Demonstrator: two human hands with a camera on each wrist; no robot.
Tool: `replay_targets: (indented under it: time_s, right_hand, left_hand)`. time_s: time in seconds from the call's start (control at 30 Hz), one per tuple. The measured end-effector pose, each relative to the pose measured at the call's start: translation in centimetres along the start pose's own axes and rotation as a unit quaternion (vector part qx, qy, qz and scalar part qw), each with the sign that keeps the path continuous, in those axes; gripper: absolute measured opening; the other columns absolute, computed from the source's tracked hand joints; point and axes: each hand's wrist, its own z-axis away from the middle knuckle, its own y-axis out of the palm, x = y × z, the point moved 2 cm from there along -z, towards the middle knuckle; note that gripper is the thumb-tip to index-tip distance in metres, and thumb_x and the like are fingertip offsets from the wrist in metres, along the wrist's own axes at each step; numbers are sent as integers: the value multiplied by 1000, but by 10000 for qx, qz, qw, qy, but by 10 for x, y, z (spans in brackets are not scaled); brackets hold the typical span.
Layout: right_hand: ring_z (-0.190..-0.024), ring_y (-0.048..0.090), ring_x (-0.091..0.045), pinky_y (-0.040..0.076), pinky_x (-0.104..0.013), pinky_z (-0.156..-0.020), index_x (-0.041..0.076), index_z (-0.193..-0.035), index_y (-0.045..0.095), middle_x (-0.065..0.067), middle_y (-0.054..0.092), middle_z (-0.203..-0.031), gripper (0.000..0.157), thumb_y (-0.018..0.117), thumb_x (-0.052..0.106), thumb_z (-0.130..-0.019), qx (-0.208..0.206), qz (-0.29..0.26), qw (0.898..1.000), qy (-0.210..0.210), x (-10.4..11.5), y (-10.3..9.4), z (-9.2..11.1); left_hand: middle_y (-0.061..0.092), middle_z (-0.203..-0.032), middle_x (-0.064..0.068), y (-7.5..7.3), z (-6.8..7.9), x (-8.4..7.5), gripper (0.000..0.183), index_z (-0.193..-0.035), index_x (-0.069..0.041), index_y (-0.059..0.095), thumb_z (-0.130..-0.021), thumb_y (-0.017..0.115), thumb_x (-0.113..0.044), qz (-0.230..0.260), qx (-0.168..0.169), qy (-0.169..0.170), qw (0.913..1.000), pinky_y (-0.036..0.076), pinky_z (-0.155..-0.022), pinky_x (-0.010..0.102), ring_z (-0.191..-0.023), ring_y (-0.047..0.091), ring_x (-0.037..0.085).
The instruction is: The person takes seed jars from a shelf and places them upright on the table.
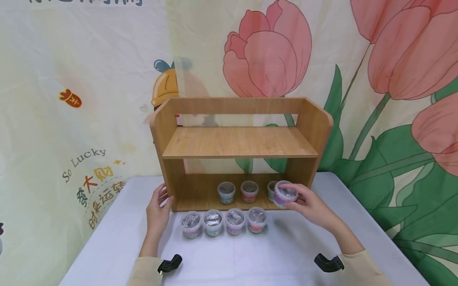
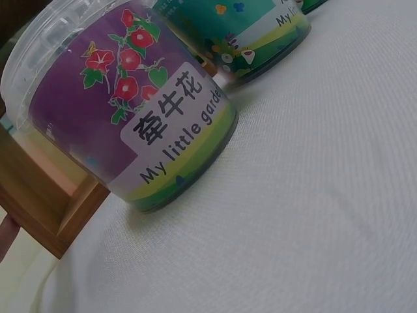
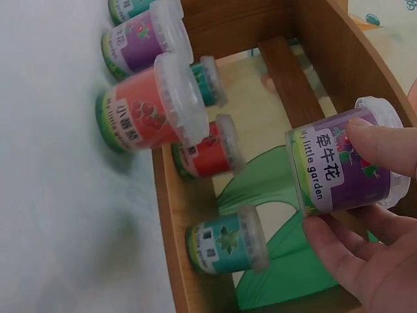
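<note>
In the head view my right hand (image 1: 309, 202) pinches a purple lidded plastic cup (image 1: 285, 194) between thumb and fingers, at the right end of the wooden shelf's lower level. The right wrist view shows this cup (image 3: 335, 163) tilted, its label reading "My little garden", held in my right hand (image 3: 371, 254) off the board. Behind it stands a teal cup (image 3: 225, 241), partly hidden in the head view. A red cup (image 1: 249, 191) and another teal cup (image 1: 226, 192) stand further left. My left hand (image 1: 158, 210) grips the left side panel of the wooden shelf (image 1: 165, 167).
Several lidded cups stand in a row on the white table before the shelf: purple (image 1: 191, 225), teal (image 1: 213, 223), purple (image 1: 235, 222) and red (image 1: 257, 220). The upper board (image 1: 239, 141) bears nothing. A flower-printed cloth (image 1: 200, 51) hangs behind.
</note>
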Motion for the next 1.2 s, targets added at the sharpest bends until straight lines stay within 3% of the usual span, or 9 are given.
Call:
replay_targets:
  time_s: [0.43,0.8,1.0,1.2]
  right_hand:
    - [-126,59,-43,60,-25,-96,11,-148,57,-25,54,-144,52,75,7,-99,247,-129,9996,-29,-30,4,8]
    - [-130,57,-41,60,-42,-103,15,-147,59,-20,57,-144,52,77,13,-98,229,142,9994,236,-52,14,13]
    - [-132,56,-43,59,-48,-104,14,-145,60,-19,59,-144,51,78,13,-98,326,200,9992,62,-58,22,14]
    - [-133,56,-43,60,-45,-103,15,-144,62,-18,60,-145,49,78,12,-98,334,154,9993,-26,-65,30,14]
  left_hand:
    - [57,-153,18,-1,-1,1,58,-160,-25,43,-107,64,-13,37,-15,-55,10000,52,-111,59,-140,56,42]
    - [57,-153,18,1,-1,1,58,-160,-25,44,-107,64,-13,27,-14,-56,10000,52,-111,59,-140,57,42]
    - [57,-153,18,0,0,2,57,-159,-25,44,-107,64,-13,35,-31,-64,10000,52,-110,59,-140,57,41]
    - [57,-152,19,-1,-1,0,58,-160,-25,44,-107,64,-12,65,-10,-24,10000,52,-110,59,-139,57,42]
